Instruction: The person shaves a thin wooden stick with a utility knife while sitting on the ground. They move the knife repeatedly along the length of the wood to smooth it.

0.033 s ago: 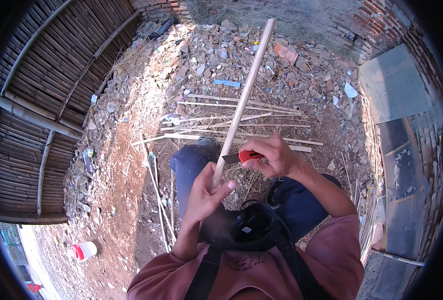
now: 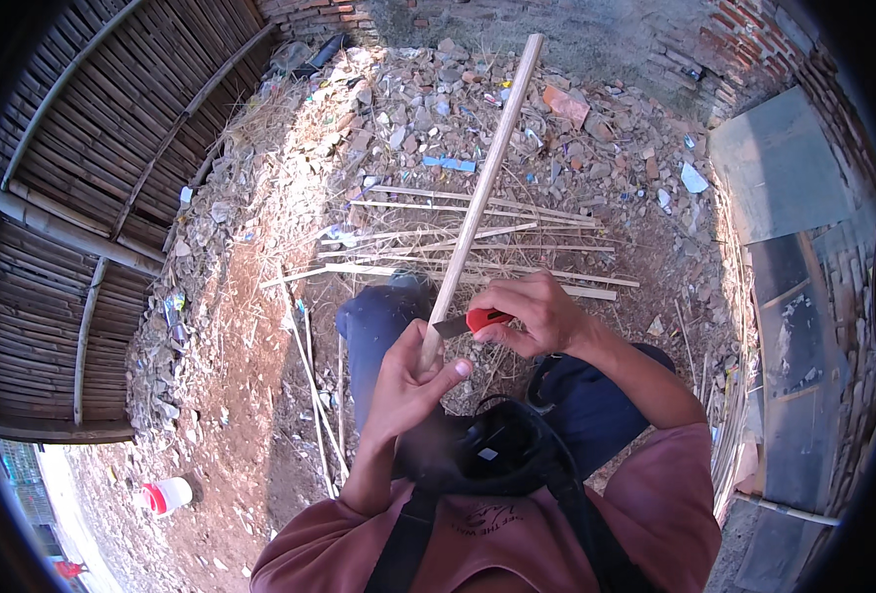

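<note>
My left hand (image 2: 410, 381) is closed round the near end of a long, pale bamboo strip (image 2: 477, 203), which slants up and away to the right. In my right hand (image 2: 535, 314) is a red-handled box cutter (image 2: 487, 318), gripped with the fingers wrapped over its handle. Its dark blade (image 2: 450, 327) points left and meets the edge of the strip just above my left fingers; how deep it bites cannot be made out. Beyond my hands, several thin bamboo strips (image 2: 497, 211) lie roughly crosswise on the ground.
Broken brick and stone rubble (image 2: 418, 109) covers the far ground up to a brick wall (image 2: 596, 44). A bamboo-slat panel (image 2: 57, 326) stands at left, near a white and red tub (image 2: 169, 496). Flat grey sheets (image 2: 784, 168) lean along the right side.
My right hand has shifted slightly, bringing the cutter blade lower and further left along the strip, towards my left hand. The strip and my left hand have barely moved.
</note>
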Demonstrator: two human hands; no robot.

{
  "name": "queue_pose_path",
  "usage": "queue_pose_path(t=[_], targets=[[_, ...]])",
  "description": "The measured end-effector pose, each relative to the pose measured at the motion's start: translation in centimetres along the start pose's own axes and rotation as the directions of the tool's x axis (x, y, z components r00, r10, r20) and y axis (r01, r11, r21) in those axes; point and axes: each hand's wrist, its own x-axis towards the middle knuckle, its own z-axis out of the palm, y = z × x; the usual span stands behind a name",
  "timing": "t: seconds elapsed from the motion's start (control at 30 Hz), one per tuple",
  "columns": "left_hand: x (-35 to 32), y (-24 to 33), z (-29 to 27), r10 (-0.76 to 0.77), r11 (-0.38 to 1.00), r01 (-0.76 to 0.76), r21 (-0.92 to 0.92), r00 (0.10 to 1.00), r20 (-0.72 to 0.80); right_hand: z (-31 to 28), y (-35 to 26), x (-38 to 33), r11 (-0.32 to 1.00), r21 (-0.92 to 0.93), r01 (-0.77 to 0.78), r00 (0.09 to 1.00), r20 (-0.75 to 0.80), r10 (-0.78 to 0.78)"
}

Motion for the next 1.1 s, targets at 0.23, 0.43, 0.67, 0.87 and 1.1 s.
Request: queue_pose_path(t=[0.23,0.43,0.67,0.87,1.1], targets=[[0.1,1.7,1.1,0.054,0.999,-0.054,0.006,0.998,-0.01,2.7,0.4,-0.9,0.996,-0.036,0.08,0.996,0.046,-0.078],[-0.1,1.7,1.4,0.101,0.965,-0.07,0.254,0.988,-0.114,3.3,0.3,-1.2,0.998,-0.033,0.052,0.998,0.02,-0.051],[-0.2,1.5,1.8,0.091,0.947,-0.034,0.32,0.982,-0.165,3.4,0.1,-1.1,0.992,-0.116,0.048,0.998,-0.03,-0.052],[0.6,0.1,1.9,0.272,0.913,-0.185,0.364,0.941,-0.204,3.6,-1.1,-0.8,0.975,-0.221,-0.002,0.994,-0.108,-0.022],[0.6,0.7,2.2,0.201,0.888,-0.074,0.455,0.95,-0.238,3.5,-1.2,-0.7,0.961,-0.274,-0.021,0.987,-0.157,-0.023]])
